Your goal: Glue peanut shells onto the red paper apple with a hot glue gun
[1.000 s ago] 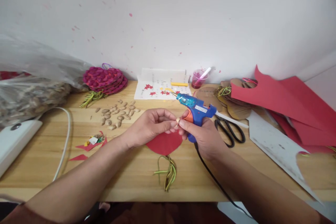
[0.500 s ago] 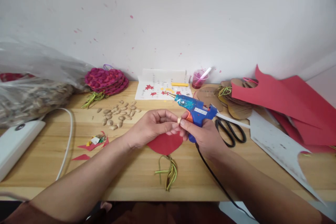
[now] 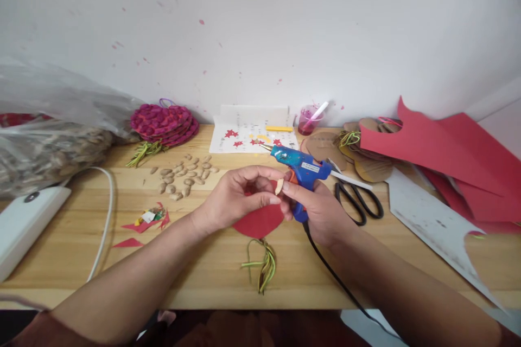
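Note:
My right hand point(image 3: 325, 209) is wrapped round the grip of a blue hot glue gun point(image 3: 303, 165), whose nozzle points left and away from me. Its thumb tip also rests against a small pale pistachio shell point(image 3: 279, 186). The fingers of my left hand point(image 3: 228, 195) are curled around the same shell, thumb below and index finger above; the exact contact is partly hidden. Under both hands lies a red card piece point(image 3: 260, 222), its upper part covered. A green and brown cord tassel point(image 3: 265, 268) hangs off its near edge on the table.
Loose pistachio shells point(image 3: 187, 176) and red scraps point(image 3: 144, 222) lie at left, beside a white power strip point(image 3: 35, 227) and a bag of shells point(image 3: 52, 152). Scissors point(image 3: 358, 203), red sheets point(image 3: 456, 168) and a grey board point(image 3: 431, 225) are at right. Behind stands a paint cup point(image 3: 310, 122).
The shell between my fingertips has turned and shows more of its length. My left fingers have spread slightly around it. The glue gun has shifted a little.

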Action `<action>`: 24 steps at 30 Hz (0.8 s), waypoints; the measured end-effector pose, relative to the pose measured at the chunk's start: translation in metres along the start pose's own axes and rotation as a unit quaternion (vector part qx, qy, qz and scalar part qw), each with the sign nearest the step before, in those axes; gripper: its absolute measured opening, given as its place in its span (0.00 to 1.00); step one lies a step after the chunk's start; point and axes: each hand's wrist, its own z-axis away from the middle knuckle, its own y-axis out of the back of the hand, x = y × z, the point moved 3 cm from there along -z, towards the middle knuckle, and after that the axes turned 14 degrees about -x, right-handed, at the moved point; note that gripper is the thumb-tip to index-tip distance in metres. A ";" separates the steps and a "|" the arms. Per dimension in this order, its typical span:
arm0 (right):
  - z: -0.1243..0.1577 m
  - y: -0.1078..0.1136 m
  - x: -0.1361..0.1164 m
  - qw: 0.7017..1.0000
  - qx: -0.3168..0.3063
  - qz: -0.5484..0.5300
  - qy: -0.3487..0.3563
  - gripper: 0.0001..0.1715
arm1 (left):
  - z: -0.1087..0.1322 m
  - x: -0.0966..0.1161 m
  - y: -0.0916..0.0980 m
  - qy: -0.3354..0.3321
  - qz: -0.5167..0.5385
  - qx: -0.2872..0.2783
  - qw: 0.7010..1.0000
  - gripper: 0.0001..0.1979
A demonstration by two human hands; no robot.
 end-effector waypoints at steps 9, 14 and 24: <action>0.001 0.007 -0.015 0.999 -0.015 -0.004 0.043 0.17 | 0.003 0.005 0.024 0.008 0.048 0.088 0.995 0.15; 0.013 0.006 -0.028 0.992 -0.082 0.074 0.068 0.21 | 0.006 0.008 0.048 -0.015 0.084 0.099 0.991 0.20; 0.026 0.000 -0.031 0.977 -0.041 0.196 0.069 0.23 | 0.012 0.018 0.059 -0.034 0.067 0.065 0.995 0.18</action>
